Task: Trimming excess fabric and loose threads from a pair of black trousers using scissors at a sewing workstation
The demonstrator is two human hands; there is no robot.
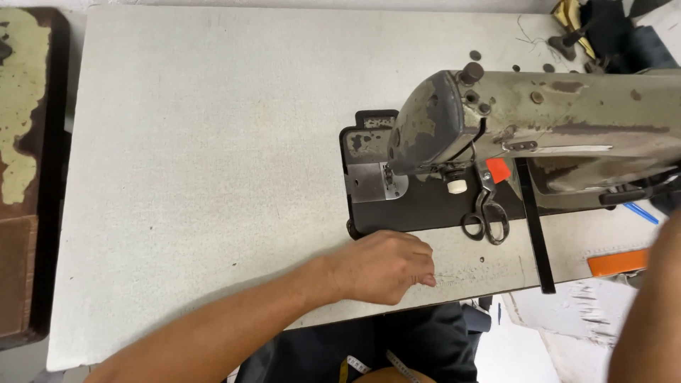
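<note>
Left hand [379, 268] rests on the front edge of the table [198, 177], fingers curled in together, knuckles up, fingertips [428, 280] touching the tabletop; nothing visibly pinched, though the palm side is hidden. It sits just in front of the sewing machine [539, 120], near the dark base plate [418, 206]. Scissors [486, 213] lie on that base plate, just right of the hand, handles toward the person, not touched. Right arm [649, 312] comes in at the right edge; the hand itself is out of frame, so cannot tell its state.

Machine is old, grey-beige, paint chipped, head pointing left. Metal needle plate [370, 181] at its left end. Small red tag [498, 169] and white knob [457, 186] under the head. Black strap [535, 234] runs down across the base to the table edge. Orange piece [617, 262] on the table at right, blue pen [640, 212] just above it. Measuring tape [376, 367] on the person's lap, bottom centre. Worn wooden furniture [25, 170] left of the table.
</note>
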